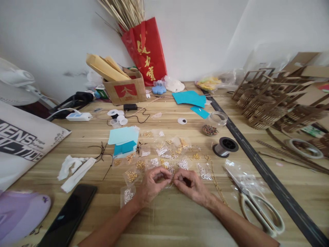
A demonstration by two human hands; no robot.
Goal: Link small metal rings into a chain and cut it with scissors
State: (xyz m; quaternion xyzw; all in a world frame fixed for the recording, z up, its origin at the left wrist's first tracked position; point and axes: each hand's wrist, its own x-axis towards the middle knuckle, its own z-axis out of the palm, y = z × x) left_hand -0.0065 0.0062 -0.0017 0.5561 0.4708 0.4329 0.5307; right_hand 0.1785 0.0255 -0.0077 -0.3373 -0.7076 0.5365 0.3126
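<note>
My left hand (155, 183) and my right hand (191, 185) meet at the middle of the table, fingertips pinched close together. Whatever lies between the fingers is too small to make out; a bit of thin chain shows just under them. Beyond my fingertips are small bags and piles of silver beads (183, 164) and gold findings (140, 165). Silver rings (205, 171) in a clear bag lie right of my right hand, beside a gold chain (217, 183). Another bag of silver rings (128, 195) sits left of my left wrist.
White-handled scissors (262, 209) lie at the right near a wire spool (225, 147) and a jar of beads (210, 128). A black phone (69, 214) and white tissue (78, 175) are at the left. Woven baskets (269, 103) crowd the right; a cardboard box (125, 90) stands behind.
</note>
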